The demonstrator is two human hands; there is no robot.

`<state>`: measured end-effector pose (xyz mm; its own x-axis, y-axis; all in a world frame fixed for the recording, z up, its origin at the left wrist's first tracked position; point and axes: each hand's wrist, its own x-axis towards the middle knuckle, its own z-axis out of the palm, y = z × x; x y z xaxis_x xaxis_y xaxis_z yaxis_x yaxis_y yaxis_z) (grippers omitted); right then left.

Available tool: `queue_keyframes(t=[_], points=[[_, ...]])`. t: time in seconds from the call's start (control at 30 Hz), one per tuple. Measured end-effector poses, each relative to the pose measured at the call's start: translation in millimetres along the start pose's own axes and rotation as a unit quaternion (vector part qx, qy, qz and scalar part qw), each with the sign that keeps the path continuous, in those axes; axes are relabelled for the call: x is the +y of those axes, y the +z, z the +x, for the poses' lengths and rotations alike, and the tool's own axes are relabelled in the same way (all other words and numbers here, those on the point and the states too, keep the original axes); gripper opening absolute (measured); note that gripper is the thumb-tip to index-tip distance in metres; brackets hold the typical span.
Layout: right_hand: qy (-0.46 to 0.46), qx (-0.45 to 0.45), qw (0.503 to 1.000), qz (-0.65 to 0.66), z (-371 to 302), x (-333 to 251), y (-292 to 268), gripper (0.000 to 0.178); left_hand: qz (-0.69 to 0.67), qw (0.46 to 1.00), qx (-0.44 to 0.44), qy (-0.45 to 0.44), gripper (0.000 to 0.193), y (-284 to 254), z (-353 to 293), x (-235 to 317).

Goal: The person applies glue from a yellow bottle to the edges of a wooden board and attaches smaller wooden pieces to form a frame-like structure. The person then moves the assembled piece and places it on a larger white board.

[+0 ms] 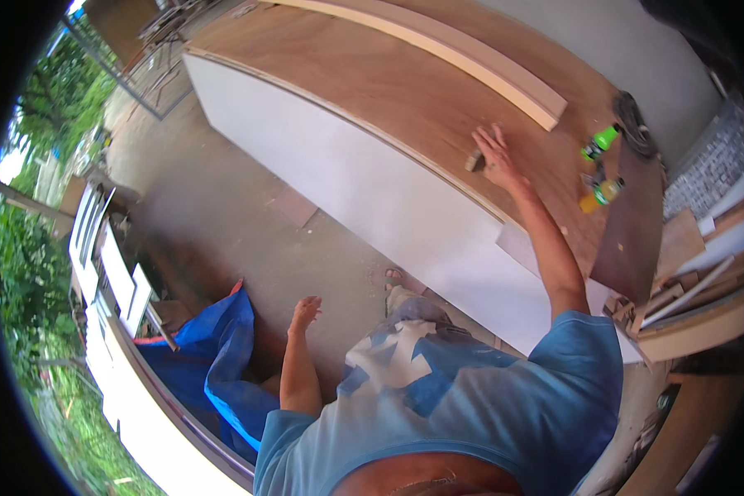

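Observation:
My right arm stretches out over a long brown wood-faced panel [405, 107]. On that surface lies my right hand [498, 159], palm down, with its fingers extended and its thumb side against a small brown block [474, 160]. The block seems held under the hand, though the palm's grip on it is hidden. My left hand [307, 312] hangs at my side over the floor, fingers loosely apart, holding nothing. A white side face [331, 165] runs down from the panel's near edge.
A long pale board [471, 62] lies along the panel's far side. Near its right end are a green bottle [600, 142], a bottle of yellow liquid [601, 197] and a dark coiled cable [632, 124]. Wood offcuts [686, 285] pile at right; a blue tarp [231, 347] hangs at left.

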<state>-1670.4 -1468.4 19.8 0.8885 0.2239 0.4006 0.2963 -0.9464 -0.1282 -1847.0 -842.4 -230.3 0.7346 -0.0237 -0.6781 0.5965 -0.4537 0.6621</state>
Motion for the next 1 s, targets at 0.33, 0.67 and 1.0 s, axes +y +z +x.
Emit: queue_keyframes(t=[0.33, 0.67, 1.0], points=[[0.011, -0.003, 0.998, -0.061, 11, 19, 8, 0.055, -0.031, 0.952, 0.105, -0.285, 0.03, -51, -42, -88], [0.305, -0.019, 0.913, -0.272, -36, 51, 42, 0.063, -0.159, 0.938, 0.034, -0.307, 0.039, -99, 20, -102], [0.404, 0.017, 0.91, -0.093, 133, -131, 185, 0.067, -0.078, 0.976, 0.071, -0.191, 0.044, -283, 153, -42]])
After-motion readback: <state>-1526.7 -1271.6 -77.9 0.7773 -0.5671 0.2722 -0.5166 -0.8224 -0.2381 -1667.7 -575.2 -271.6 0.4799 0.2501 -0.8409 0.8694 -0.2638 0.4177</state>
